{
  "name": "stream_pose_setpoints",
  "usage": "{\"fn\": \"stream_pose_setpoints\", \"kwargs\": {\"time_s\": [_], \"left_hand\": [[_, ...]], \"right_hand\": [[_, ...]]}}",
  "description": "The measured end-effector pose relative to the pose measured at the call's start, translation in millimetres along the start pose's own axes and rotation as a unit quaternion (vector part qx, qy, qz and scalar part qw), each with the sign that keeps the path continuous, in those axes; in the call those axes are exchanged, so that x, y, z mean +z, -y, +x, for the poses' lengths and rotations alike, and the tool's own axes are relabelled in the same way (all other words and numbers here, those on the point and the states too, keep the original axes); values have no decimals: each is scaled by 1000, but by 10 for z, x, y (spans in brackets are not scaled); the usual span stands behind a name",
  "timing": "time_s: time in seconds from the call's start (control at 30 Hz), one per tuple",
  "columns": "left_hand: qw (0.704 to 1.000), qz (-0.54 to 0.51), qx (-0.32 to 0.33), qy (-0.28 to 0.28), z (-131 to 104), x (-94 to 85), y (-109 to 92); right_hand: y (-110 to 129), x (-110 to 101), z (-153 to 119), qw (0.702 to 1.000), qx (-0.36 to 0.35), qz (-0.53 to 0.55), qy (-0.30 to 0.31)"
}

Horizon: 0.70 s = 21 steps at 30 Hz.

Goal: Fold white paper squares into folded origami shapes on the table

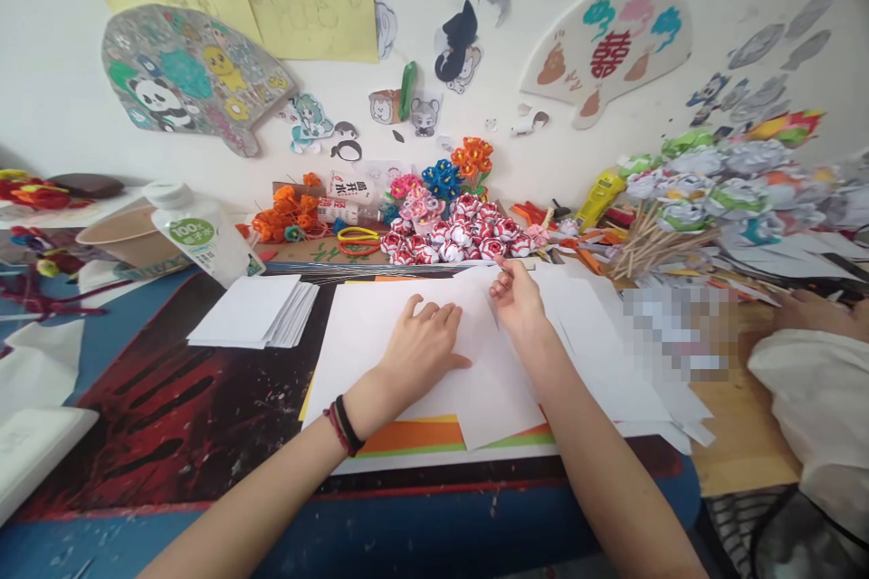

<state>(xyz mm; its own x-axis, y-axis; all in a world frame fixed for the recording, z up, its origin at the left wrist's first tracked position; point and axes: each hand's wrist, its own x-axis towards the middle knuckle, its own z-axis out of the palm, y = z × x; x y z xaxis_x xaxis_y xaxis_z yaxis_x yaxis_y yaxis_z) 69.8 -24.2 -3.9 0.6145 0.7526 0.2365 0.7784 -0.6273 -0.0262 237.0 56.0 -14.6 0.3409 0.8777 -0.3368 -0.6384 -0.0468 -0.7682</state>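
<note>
My left hand [424,348] lies over white paper with its fingers spread, thumb out to the right. A narrower sheet of white paper [499,398] sits partly under that thumb, at a slight tilt. At the sheet's upper right edge, my right hand [517,294] is closed in a pinch on the paper; the fingertips partly hide the grip. Beneath both hands is a layered pile of large white sheets [353,326], with orange, green and yellow paper showing along its lower edge. A stack of smaller white paper [248,312] rests to the left.
A white bottle [204,231] stands at the back left. Red-and-white paper flowers [468,231] line the wall side, and more flowers on sticks [706,185] lie at the right. A yellow utility knife [601,199] leans nearby. Another person's sleeve [807,389] is at the right edge.
</note>
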Motion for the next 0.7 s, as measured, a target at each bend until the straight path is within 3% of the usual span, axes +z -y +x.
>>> {"fn": "stream_pose_setpoints", "kwargs": {"time_s": [0.1, 0.27, 0.37, 0.7], "left_hand": [[1000, 8, 10, -24, -10, 30, -49], [999, -30, 25, 39, -23, 156, -90], [997, -48, 32, 45, -25, 202, -68], [994, -108, -4, 22, -36, 72, -115]], "right_hand": [[-37, 10, -5, 1000, 2, -10, -3], [-83, 9, 7, 1000, 12, -18, 0], [-56, 0, 28, 1000, 8, -25, 1], [59, -28, 50, 1000, 27, -11, 1]]}}
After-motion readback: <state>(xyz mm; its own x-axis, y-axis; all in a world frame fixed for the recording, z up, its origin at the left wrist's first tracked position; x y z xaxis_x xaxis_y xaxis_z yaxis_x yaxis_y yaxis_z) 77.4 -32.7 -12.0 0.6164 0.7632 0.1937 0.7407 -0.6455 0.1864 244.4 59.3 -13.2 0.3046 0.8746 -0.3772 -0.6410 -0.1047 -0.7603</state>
